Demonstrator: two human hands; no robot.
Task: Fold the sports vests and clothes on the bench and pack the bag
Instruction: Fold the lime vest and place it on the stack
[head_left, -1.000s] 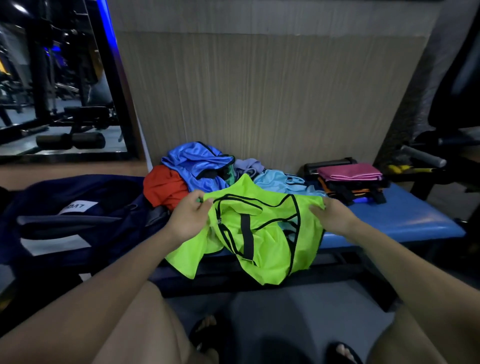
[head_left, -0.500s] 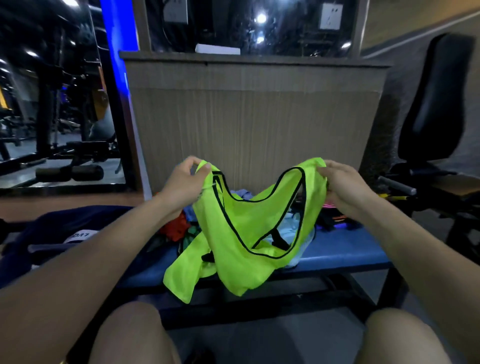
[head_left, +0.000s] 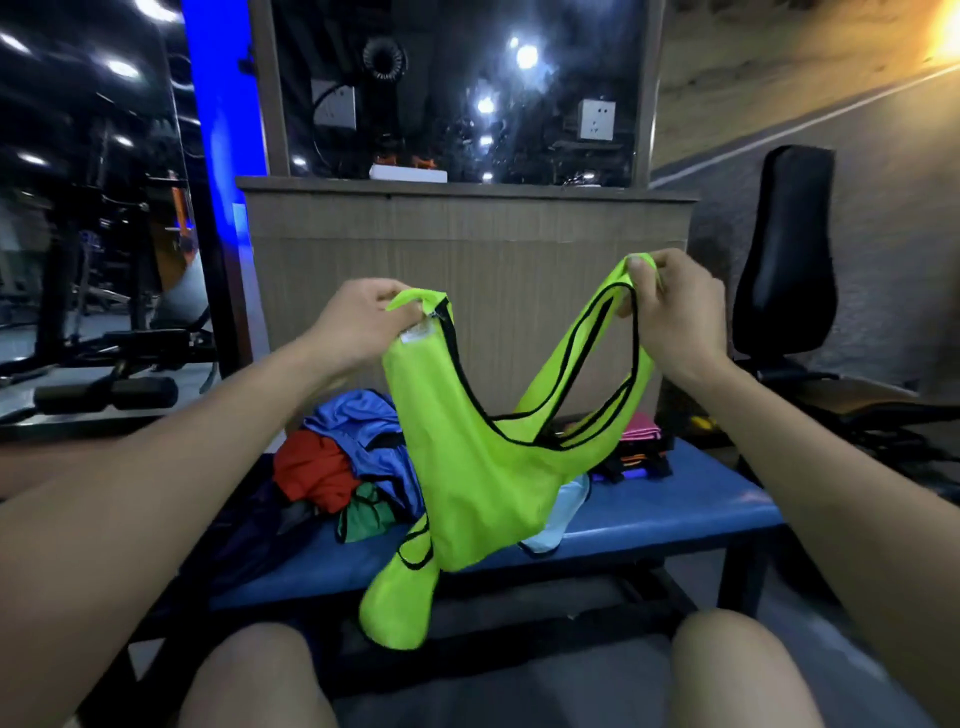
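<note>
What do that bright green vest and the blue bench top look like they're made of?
The green vest looks like thin, light synthetic fabric, perhaps polyester: it hangs limp from both hands, with black binding along its edges. The bench top looks like padded vinyl or similar: smooth, with a faint sheen. Neither is certain from here.

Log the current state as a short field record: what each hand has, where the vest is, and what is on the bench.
left hand: pinches one shoulder strap of the neon vest
right hand: pinches the other strap
vest position: held up, spread between both hands, lower part hanging in front of the bench
unfolded pile: blue, red and green garments on the bench, left of the vest
folded pink item: on the bench, right
fold status: not yet started
</note>
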